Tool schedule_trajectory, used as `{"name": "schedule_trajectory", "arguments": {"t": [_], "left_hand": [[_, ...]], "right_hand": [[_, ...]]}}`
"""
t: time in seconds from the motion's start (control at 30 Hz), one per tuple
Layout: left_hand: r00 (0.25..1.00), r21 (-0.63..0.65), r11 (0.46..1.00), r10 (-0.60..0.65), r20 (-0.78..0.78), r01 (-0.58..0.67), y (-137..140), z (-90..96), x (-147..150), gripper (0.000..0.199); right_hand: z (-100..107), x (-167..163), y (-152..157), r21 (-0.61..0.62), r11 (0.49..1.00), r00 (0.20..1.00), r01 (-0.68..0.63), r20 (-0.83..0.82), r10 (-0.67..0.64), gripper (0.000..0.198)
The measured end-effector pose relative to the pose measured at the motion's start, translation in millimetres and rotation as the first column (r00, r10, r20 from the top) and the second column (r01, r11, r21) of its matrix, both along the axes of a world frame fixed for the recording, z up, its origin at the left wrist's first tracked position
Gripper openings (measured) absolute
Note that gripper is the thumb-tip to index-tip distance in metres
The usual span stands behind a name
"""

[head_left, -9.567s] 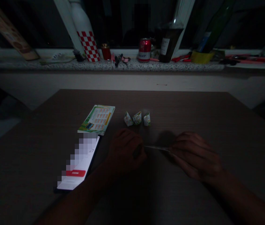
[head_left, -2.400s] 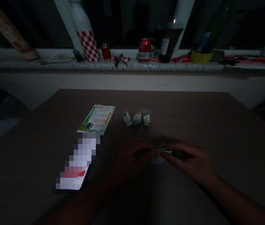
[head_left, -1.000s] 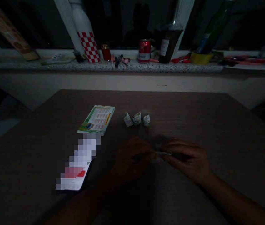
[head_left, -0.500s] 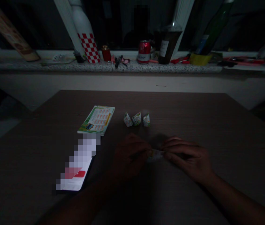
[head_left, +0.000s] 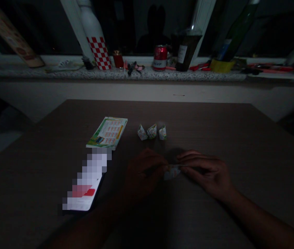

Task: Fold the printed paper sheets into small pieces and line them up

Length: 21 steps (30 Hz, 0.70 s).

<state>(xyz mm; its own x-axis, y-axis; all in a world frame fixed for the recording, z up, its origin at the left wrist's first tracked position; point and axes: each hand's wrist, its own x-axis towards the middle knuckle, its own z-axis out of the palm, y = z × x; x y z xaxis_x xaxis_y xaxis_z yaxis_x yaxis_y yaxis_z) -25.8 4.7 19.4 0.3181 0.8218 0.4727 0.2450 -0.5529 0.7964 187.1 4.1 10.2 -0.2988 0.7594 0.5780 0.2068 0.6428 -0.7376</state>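
Observation:
A small piece of printed paper (head_left: pixel 172 173) is stretched between my two hands, low over the table. My left hand (head_left: pixel 145 173) pinches its left end between thumb and fingers. At the other end, my right hand (head_left: pixel 206 173) grips the paper's edge the same way, the fingers pressed together. The light is dim, so the paper's folds are hard to make out. Just beyond my hands stand three small folded paper pieces in a row: a left one (head_left: pixel 142 132), a middle one (head_left: pixel 152 131) and a right one (head_left: pixel 162 132).
Left of my hands lies a lit phone (head_left: pixel 84 202), partly blurred out, below a stack of printed sheets (head_left: pixel 107 133). Along the windowsill (head_left: pixel 136 76) stand a checkered bottle (head_left: pixel 98 48), a red can (head_left: pixel 160 57), a dark cup (head_left: pixel 185 52) and a green bottle (head_left: pixel 240 31).
The paper between my hands has tilted slightly, and more of its printed face shows. My right hand has shifted a little to the left. The folded pieces, phone and sheets stay put.

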Motion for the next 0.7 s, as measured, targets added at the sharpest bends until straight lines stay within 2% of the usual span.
{"name": "schedule_trajectory", "arguments": {"t": [0.27, 0.43, 0.5, 0.57, 0.7], "left_hand": [[0.998, -0.108, 0.994, 0.02, 0.055, -0.014, 0.5, -0.5, -0.9, 0.01], [0.996, -0.129, 0.991, 0.045, 0.075, -0.035, 1.2, -4.5, -1.1, 0.009], [0.999, -0.083, 0.996, 0.023, 0.047, -0.019, 1.9, -7.4, -1.3, 0.008], [1.0, 0.025, 1.0, -0.009, -0.005, 0.01, 2.4, -9.6, -1.1, 0.007], [0.979, 0.237, 0.969, -0.029, -0.2, 0.077, 3.2, -11.0, 1.4, 0.021]], "right_hand": [[-2.6, -3.5, -0.5, -0.041, 0.998, 0.999, 0.046, 0.018, -0.045, 0.014], [-3.0, -3.4, -0.8, -0.009, 1.0, 0.999, 0.029, 0.035, -0.029, 0.013], [-2.9, -2.0, -0.2, 0.016, 1.0, 0.998, 0.026, 0.06, -0.027, 0.012], [-2.7, -0.5, 0.3, 0.066, 0.998, 0.995, 0.015, 0.102, -0.021, 0.012], [-1.8, 0.7, -1.3, 0.214, 0.976, 0.967, -0.047, 0.253, -0.009, 0.013]]}}
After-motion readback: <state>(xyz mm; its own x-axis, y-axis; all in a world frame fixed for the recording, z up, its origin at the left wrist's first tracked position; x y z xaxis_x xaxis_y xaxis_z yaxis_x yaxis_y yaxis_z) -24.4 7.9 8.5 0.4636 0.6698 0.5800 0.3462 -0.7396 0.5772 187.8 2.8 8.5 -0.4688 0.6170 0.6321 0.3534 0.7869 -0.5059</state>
